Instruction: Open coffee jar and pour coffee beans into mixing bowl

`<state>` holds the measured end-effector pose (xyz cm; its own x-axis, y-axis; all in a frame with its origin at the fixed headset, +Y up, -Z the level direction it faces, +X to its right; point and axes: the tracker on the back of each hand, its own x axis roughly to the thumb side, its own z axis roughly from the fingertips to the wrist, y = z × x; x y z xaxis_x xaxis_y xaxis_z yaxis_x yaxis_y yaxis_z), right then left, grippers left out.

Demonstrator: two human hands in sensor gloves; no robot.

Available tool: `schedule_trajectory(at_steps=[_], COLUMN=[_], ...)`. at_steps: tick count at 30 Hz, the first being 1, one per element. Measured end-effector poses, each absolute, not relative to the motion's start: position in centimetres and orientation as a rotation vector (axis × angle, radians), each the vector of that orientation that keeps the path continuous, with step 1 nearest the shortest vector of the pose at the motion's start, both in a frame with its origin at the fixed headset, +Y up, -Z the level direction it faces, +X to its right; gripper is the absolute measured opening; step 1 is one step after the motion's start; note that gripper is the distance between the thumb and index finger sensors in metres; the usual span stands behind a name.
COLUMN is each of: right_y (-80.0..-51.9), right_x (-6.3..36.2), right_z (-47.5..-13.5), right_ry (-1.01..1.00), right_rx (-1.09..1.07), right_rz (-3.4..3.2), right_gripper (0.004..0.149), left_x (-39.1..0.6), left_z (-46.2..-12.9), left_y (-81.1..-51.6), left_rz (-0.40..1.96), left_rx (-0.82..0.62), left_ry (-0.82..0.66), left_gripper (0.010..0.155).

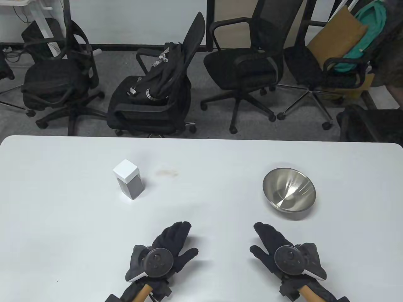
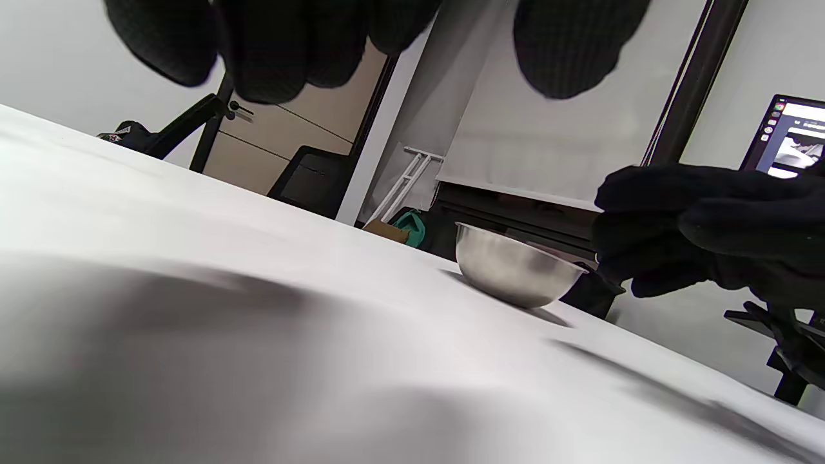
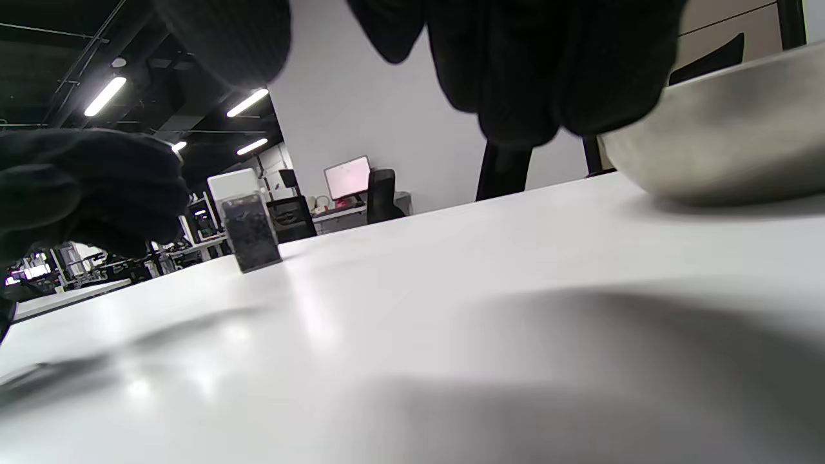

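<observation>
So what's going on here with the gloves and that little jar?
Nothing is being handled yet. The left hand and right hand lie open near the front of the white table, touching neither object. The coffee jar stands upright on the left with its white lid on, and the steel mixing bowl sits empty on the right.

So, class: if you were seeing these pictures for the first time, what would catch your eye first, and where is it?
Two black-gloved hands, the left hand and right hand, rest empty on the near edge of the white table, each with a round tracker on its back. Beyond the left hand stands the jar, upright with its white lid on. Beyond the right hand sits the shiny steel bowl, empty.
</observation>
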<state>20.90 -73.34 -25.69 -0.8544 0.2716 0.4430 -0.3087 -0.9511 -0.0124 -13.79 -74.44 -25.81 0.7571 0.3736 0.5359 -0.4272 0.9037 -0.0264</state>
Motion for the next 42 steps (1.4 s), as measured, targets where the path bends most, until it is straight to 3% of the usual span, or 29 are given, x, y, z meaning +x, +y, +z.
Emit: schedule_trajectory(at_steps=[22, 33, 42], right_y=[-73.0, -73.0, -73.3], right_x=[20.8, 20.8, 21.0], right_z=[-25.3, -25.2, -25.5], right_ry=[-0.142, -0.135, -0.118], right_rx=[0.662, 0.663, 0.643], right_rz=[2.778, 2.778, 2.785], right_gripper=[0.071, 0.072, 0.073], left_x=[-15.1, -21.4, -26.5], left_z=[-26.3, -29.7, -34.7], left_y=[-73.8, -73.2, -74.8], left_rz=[0.527, 0.72, 0.759], left_rx=[0.14, 0.227, 0.184], left_ry=[-0.463, -0.054, 0.191], left_gripper=[0.085, 0.103, 0.111])
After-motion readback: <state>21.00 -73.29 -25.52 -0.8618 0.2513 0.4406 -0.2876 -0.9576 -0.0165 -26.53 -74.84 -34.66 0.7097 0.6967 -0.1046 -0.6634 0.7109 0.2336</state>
